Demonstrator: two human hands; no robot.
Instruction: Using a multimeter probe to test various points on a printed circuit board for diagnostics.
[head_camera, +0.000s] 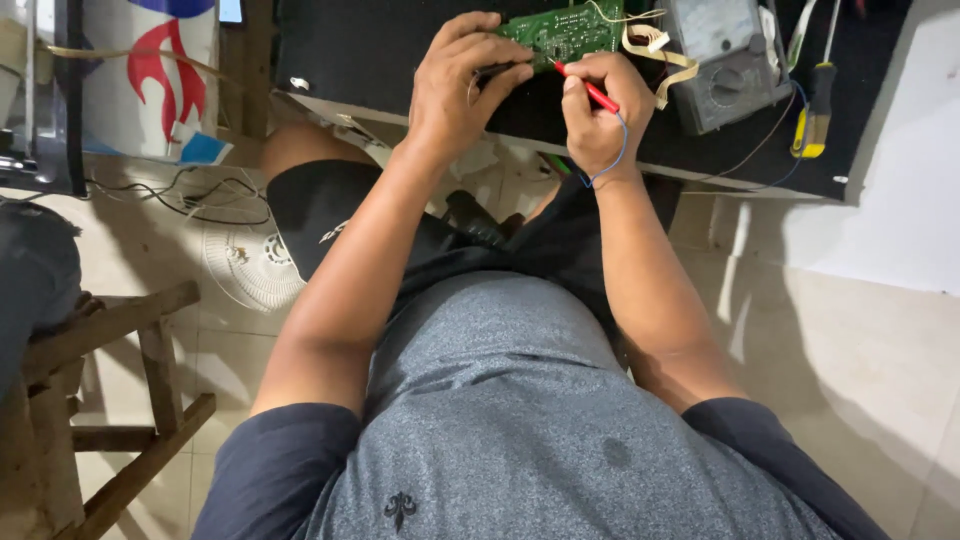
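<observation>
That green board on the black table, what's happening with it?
A seated person is probing a green circuit board on a black table. The right hand holds a red probe with its tip at the board's edge. The left hand pinches a dark probe against the board. A grey meter sits just right of the board, and a yellow-handled screwdriver lies further right.

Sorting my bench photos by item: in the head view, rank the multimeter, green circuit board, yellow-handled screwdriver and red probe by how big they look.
1. Multimeter
2. Circuit board, partly hidden by the left hand
3. Screwdriver
4. Red probe, mostly hidden in the right hand, so unsure
</observation>
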